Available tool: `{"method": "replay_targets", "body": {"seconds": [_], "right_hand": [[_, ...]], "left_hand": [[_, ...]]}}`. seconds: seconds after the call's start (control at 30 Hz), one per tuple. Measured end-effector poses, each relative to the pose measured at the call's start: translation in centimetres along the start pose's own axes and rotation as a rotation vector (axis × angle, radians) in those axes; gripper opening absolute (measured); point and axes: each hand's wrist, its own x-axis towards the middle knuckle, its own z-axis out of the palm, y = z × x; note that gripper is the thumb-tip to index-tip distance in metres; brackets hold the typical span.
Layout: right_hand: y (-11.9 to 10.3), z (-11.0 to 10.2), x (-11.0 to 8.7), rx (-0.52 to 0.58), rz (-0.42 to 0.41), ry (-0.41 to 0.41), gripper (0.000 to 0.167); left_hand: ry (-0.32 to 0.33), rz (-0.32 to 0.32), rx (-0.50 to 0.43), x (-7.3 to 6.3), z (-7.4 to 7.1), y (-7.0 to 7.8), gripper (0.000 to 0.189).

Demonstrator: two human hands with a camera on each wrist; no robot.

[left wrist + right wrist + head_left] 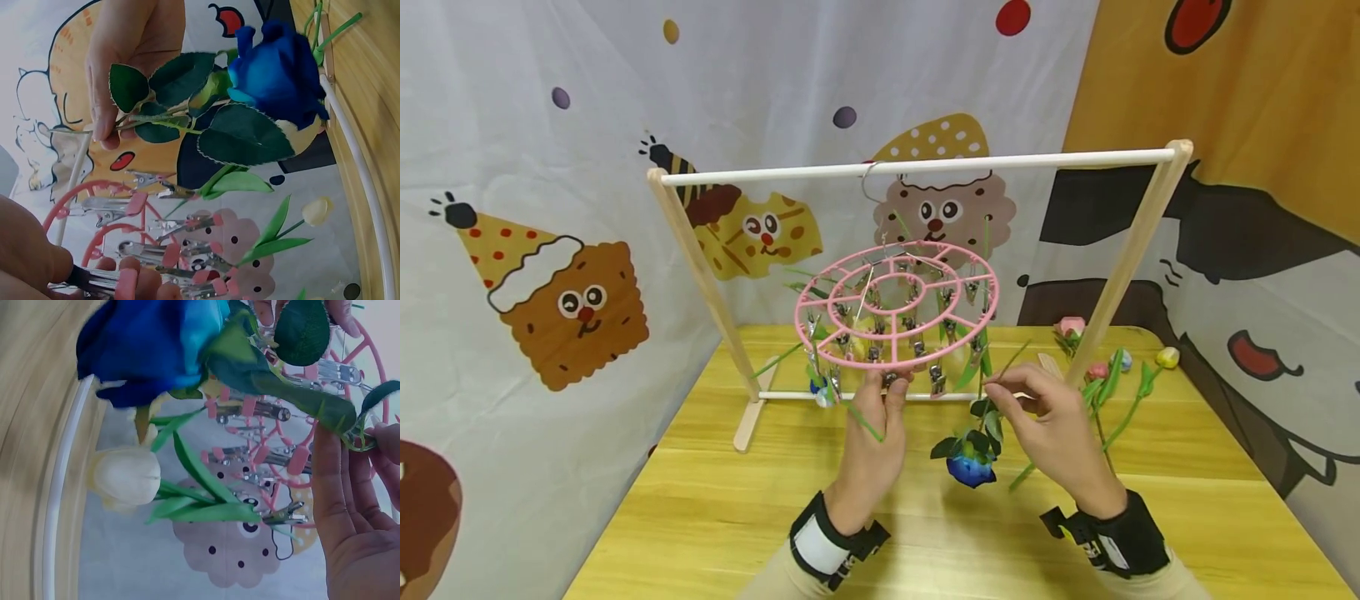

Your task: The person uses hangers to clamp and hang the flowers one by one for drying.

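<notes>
A pink round clip hanger [893, 364] hangs by its hook from a white rod, with metal clips around its rings. At its near edge, my left hand [872, 450] pinches one metal clip [103, 282] with pink tips between thumb and fingers. My right hand [1056, 425] pinches the stem of a blue rose [971, 471], just right of the hanger. The rose points bloom down, its dark green leaves [244, 134] below the fingers. Behind it, a white tulip [125, 477] hangs upside down from a clip [287, 514].
The rod [820, 172] sits on a wooden stand [1127, 258] on the table [700, 517]. More flowers hang at the hanger's left, including a blue and white one [823, 392]. To the right lie a pink rose [1070, 327] and several tulips [1167, 358]. A printed curtain [550, 333] stands behind.
</notes>
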Motion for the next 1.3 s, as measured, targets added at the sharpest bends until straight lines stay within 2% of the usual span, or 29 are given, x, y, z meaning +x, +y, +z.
{"method": "replay_targets", "body": {"seconds": [0.1,0.17,0.33,0.5,0.73,0.9,1.1,1.2,1.3], "right_hand": [[-0.2,0.4,0.1,0.011,-0.007,-0.009,0.032],[-0.3,0.6,0.2,0.004,-0.007,-0.015,0.034],[-0.7,1.0,0.4,0.006,0.001,-0.042,0.034],[-0.8,1.5,0.6,0.084,-0.015,-0.073,0.032],[-1.1,2.0,0.5,0.2,0.017,-0.096,0.028],[-1.2,2.3,0.4,0.152,0.055,-0.086,0.029],[-1.1,2.6,0.2,0.099,0.066,-0.072,0.031],[-1.0,2.9,0.2,0.116,0.066,-0.072,0.03],[-1.0,3.1,0.3,0.18,0.069,-0.085,0.028]], "left_hand": [[0.018,0.027,0.034,0.2,-0.6,-0.2,0.023],[0.032,0.026,0.07,0.3,-1.0,-0.2,0.022],[0.041,-0.004,0.083,0.4,-1.8,-0.2,0.026],[0.043,-0.027,0.053,0.3,-2.2,-0.1,0.021],[0.03,-0.082,-0.031,0.2,-2.2,0.2,0.028],[0.019,-0.118,-0.097,0.2,-2.2,0.3,0.026],[0.029,-0.141,-0.092,0.2,-2.1,0.6,0.03],[0.021,-0.166,-0.091,0.2,-2.1,0.7,0.03],[0.008,-0.18,-0.074,0.1,-2.0,0.7,0.028]]}}
